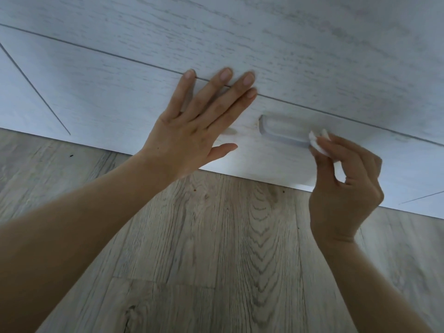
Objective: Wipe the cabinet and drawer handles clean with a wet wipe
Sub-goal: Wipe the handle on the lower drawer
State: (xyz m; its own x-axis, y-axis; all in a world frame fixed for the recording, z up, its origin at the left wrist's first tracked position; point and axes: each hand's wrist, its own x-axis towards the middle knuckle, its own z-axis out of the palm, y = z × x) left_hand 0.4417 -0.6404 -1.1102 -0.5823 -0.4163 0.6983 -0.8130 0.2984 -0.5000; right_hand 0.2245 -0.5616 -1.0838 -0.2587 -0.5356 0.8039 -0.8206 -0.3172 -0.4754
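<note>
A pale grey bar handle [281, 132] is fixed to the bottom drawer front [120, 102] of a white wood-grain cabinet. My right hand [346, 188] pinches a folded white wet wipe [318, 144] and holds it against the right end of the handle, which it hides. My left hand [194, 128] lies flat on the drawer front to the left of the handle, fingers straight and spread, fingertips reaching the seam above the drawer.
Another drawer front [264, 39] sits above the seam. Panel seams run down at far left [36, 87] and lower right [422, 198]. Grey wood-plank floor [228, 260] fills the foreground below the cabinet's bottom edge.
</note>
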